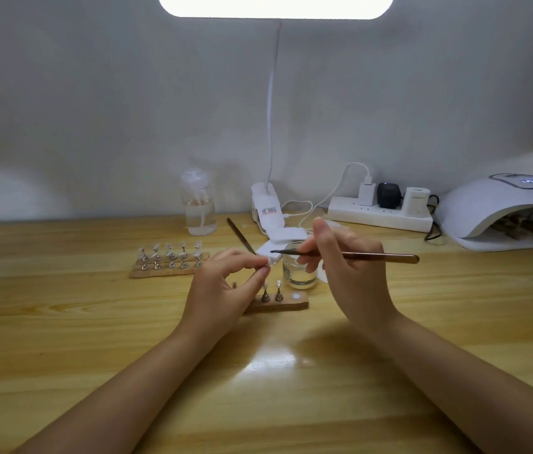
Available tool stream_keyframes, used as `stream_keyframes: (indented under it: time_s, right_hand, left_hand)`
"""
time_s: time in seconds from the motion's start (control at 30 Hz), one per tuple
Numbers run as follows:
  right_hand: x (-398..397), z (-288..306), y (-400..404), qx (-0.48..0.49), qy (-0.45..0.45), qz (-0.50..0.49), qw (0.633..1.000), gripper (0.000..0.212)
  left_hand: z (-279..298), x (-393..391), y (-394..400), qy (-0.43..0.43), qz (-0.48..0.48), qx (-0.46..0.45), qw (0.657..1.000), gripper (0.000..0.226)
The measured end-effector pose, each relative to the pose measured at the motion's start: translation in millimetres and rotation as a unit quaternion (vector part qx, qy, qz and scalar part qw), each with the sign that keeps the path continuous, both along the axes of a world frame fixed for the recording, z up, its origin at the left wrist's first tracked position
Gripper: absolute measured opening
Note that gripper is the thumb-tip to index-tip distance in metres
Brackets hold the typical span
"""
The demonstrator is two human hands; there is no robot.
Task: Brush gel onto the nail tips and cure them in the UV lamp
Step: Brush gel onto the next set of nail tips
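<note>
The white domed UV lamp [500, 211] sits far right on the pale wooden table [94, 322]. The right hand [347, 257] pinches a long brown-handled gel brush [356, 256], lying level with its bristles pointing left. Their tip almost meets the small clear nail tip [267, 262] pinched in the left hand [225, 283], just left of the brush

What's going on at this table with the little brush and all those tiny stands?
A person is painting false nails. The right hand holds a thin brown-handled brush, its tip aimed at a small clear nail tip pinched in the left hand. Below them a wooden strip carries two more tips on metal stands, beside a small glass jar of clear liquid. Another wooden rack of nail tips waits to the left, and the white domed UV lamp at far right already has something inside.
</note>
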State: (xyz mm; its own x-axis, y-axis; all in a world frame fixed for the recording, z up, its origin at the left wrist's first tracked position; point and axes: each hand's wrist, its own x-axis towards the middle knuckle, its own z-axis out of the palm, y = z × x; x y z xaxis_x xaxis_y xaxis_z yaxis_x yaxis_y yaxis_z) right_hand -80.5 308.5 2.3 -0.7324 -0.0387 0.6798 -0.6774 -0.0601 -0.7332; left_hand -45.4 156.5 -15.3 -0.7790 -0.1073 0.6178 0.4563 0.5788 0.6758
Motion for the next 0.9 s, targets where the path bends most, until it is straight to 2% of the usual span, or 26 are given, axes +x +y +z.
stream_keyframes:
  time_s: [0.33,0.6,0.77,0.9]
  right_hand:
    - [-0.9,-4.6,-1.6,0.018,0.007,0.001,1.000,0.038]
    - [-0.7,-1.9,2.7,-0.027,-0.023,-0.005,0.999,0.044]
    - [-0.9,-2.6,-0.5,0.016,-0.006,-0.001,1.000,0.039]
    - [0.4,-2.5,-0.8,0.006,-0.024,0.003,1.000,0.046]
  left_hand:
    - [0.5,1.1,0.4,-0.006,0.001,0.002,1.000,0.019]
    - [1.2,0.6,0.6,-0.010,0.000,0.006,1.000,0.020]
    - [0.4,0.4,0.3,-0.012,-0.005,0.009,1.000,0.021]
    - [0.0,0.2,0.6,-0.010,-0.003,0.018,1.000,0.025]
